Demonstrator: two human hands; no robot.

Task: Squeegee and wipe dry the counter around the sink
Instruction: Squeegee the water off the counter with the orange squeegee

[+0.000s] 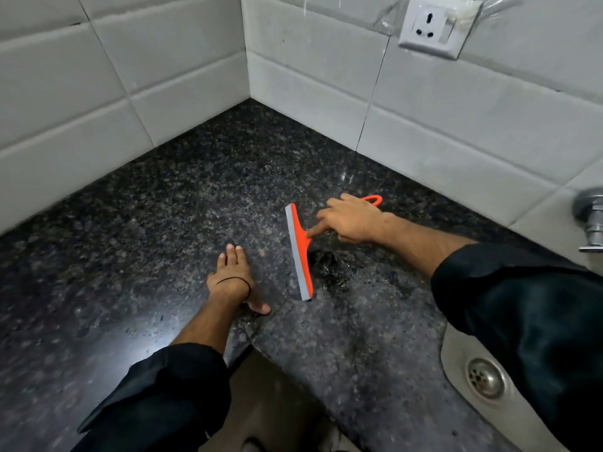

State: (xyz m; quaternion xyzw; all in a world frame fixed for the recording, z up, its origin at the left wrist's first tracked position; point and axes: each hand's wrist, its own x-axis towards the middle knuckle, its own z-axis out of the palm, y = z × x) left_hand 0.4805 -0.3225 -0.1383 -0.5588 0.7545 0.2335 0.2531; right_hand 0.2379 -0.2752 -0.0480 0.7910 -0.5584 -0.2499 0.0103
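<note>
- The orange squeegee [301, 256] lies on the black speckled granite counter [163, 207], in the corner stretch to the left of the sink. Its grey rubber edge faces the left hand.
- The blade's long axis runs roughly away from the person. The handle sticks off to the right toward the tiled wall, and its loop end shows just past the right hand.
- The right hand [350, 221] is the nearer one. It lies on the handle with its fingers stretched out and spread, index tip on the neck where handle meets blade. As far as I can see, no finger is wrapped round it.
- The left hand [233, 275] is pressed flat on the stone, fingers straight, just beside the blade but not touching it. The two hands are apart, with the blade between them.
- A wet, glistening patch [329, 265] sits on the handle side of the blade, so I'd judge the scraping not yet finished.
- The steel sink [456, 353] and its drain are at the lower right, with a chrome tap [590, 216] above. White tiles close off the corner, and a wall socket [437, 26] is mounted high on the right wall.
</note>
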